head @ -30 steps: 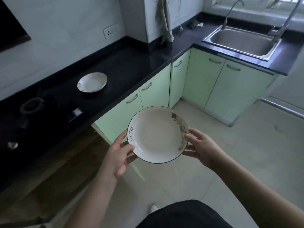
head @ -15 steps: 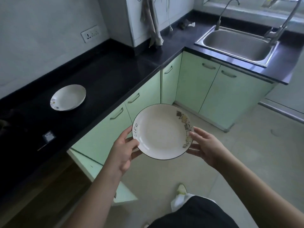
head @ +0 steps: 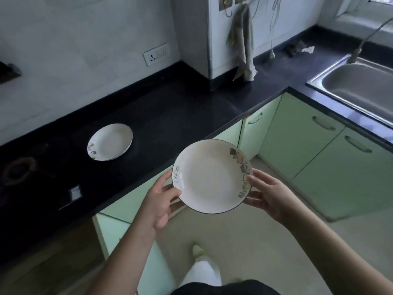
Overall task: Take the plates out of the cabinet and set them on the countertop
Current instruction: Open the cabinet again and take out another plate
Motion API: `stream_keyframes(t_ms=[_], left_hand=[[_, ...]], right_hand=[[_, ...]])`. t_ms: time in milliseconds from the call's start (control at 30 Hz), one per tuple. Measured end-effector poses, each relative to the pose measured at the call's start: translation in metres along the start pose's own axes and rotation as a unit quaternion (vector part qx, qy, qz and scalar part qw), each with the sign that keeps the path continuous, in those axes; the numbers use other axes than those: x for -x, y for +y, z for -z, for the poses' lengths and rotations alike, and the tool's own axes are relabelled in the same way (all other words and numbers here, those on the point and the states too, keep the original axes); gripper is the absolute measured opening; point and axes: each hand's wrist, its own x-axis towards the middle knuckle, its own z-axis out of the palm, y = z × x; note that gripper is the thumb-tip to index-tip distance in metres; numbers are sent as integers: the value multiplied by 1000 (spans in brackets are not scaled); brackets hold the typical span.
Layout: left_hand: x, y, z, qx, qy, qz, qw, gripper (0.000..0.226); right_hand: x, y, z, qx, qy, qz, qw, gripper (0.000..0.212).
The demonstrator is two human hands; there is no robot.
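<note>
A white plate with a dark rim (head: 212,177) is held level in the air, just off the front edge of the black countertop (head: 170,116) and above the floor. It is gripped at opposite rims: by the left hand (head: 158,202), thumb on the upper face beside the word "Life" and fingers beneath, and by the right hand (head: 271,199), thumb on the patterned border and fingers spread under the base. A second white plate (head: 110,142) is already set on the countertop, well apart from the held one. An open cabinet door (head: 119,235) is seen below the left forearm. Two risks are judged: the rim may be knocked against the counter's edge if the plate is brought in too low, and the resting plate may be struck and chipped if the held one is set down too near it.
</note>
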Motion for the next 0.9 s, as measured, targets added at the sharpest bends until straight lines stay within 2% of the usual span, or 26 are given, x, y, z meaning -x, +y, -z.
stream_keyframes(t_ms=[200, 467, 667, 900], left_hand=[[-77, 27, 34, 38, 55, -10, 998, 59], [-189, 70, 77, 73, 72, 7, 995, 63], [-257, 85, 80, 37, 120, -4, 992, 70], [-323, 93, 65, 18, 180, 30, 983, 71]], right_hand=[[-100, -23, -47, 48, -16, -35, 998, 23], [-216, -62, -109, 106, -16, -52, 993, 21], [-291, -79, -127, 142, -17, -63, 988, 24], [-379, -104, -130, 184, -30, -106, 977, 21]])
